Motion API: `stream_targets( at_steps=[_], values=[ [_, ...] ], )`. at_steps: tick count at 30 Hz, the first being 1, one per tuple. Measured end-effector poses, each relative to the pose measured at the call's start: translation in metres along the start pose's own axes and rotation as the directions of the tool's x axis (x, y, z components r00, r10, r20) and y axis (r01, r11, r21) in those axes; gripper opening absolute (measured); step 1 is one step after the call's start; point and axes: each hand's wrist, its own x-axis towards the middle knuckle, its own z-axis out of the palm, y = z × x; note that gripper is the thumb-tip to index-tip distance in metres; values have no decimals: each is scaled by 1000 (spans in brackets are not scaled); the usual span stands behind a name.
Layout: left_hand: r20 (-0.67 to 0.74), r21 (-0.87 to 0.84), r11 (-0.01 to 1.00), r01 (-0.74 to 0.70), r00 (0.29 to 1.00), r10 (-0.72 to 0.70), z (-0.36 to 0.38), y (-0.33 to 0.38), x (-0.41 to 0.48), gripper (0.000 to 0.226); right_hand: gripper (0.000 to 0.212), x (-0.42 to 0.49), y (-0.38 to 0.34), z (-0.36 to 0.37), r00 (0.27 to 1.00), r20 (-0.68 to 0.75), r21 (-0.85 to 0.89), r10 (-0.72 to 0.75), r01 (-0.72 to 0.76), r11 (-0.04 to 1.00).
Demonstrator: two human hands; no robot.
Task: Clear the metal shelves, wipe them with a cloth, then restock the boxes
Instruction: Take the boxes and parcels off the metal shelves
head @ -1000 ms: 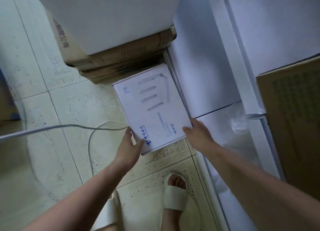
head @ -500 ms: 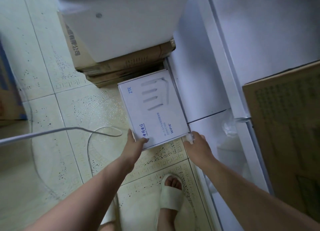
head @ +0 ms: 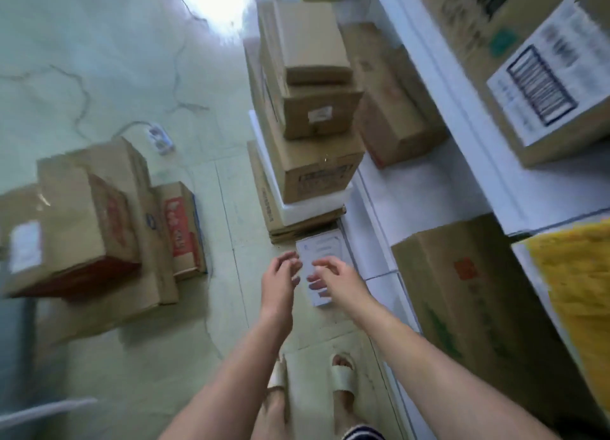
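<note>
Judging by the cartons on the metal shelves (head: 425,188), the clearing is not yet finished, and the step in hand seems to be setting stock out on the floor (head: 198,215). To do it well, each carton, such as the brown box (head: 462,294) on the lower shelf, is best taken with both palms under its ends. It should be set down flat and square beside the others, well away from the power strip (head: 160,139) and its cable, so that a walking lane stays free. The left hand (head: 280,283) and right hand (head: 340,283) both have a slack grip, fingers loosely curled and apart, with nothing in them. The white box (head: 325,249) lies flat on the floor against the foot of the tall cardboard stack (head: 313,165). In the view it sits between and just beyond the two hands, the right fingers overlapping it. They appear clear of it, though blur hides any contact.
</note>
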Motion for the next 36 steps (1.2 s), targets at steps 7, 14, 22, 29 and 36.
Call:
stream_targets(
  at_steps=[7,14,22,29,36],
  values=[
    [-282,-259,887,-382,908,308,-113,107,-150,24,19,-151,-98,44,933,195,99,-302,288,953],
    [-695,-366,671,-644,669,263,-211,54,-321,24,16,-290,-124,129,672,604,147,-427,433,889],
    [-935,-27,579,-815,226,274,-329,-16,-536,24,18,-460,-98,265,269,897,183,-352,499,847],
    [-898,333,677,-656,-2,440,-444,-76,-680,18,19,-601,-46,378,49,933,270,-356,558,785],
    [-877,460,706,-538,-153,455,-551,-128,-806,17,20,-708,1,483,-141,926,353,-351,655,668]
  ],
)
